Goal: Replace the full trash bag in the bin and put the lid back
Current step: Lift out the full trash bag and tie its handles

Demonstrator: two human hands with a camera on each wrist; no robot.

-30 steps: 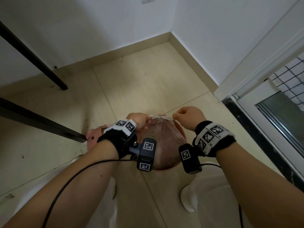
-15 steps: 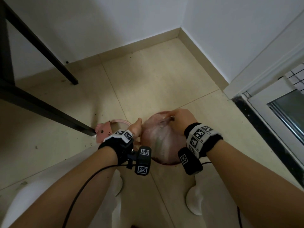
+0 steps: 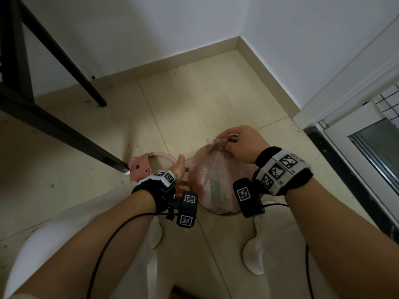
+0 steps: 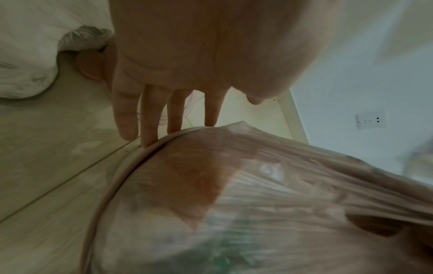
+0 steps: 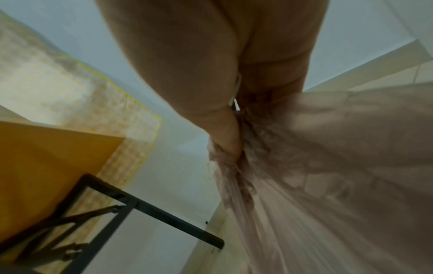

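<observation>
My right hand (image 3: 241, 145) pinches the gathered neck of the trash bag (image 3: 212, 180), fingers and thumb curled round the bunched plastic and its pale drawstring. The bag is full and translucent pink, with something green and pale scraps showing through its skin. It sits in the bin (image 4: 112, 185), whose rim curves round the bag's lower edge. Seen from the head, the bag is at 12 o'clock from my knees, on the tiled floor.

My left hand (image 3: 178, 169) is at 9 o'clock of the bag, fingers (image 4: 150, 115) straight and spread, gripping nothing; the tips touch the bin rim just where the plastic bulges over it.

The lid (image 3: 140, 170), pink with a small face, lies on the floor at 9 o'clock of the bin, beside a black table leg (image 3: 64, 134).

Only the left wrist view shows the fingertip contact and a wall socket (image 4: 370, 119). Only the right wrist view shows the yellow underside of the table (image 5: 46, 166) and my thumb pressed into the pleated neck.
</observation>
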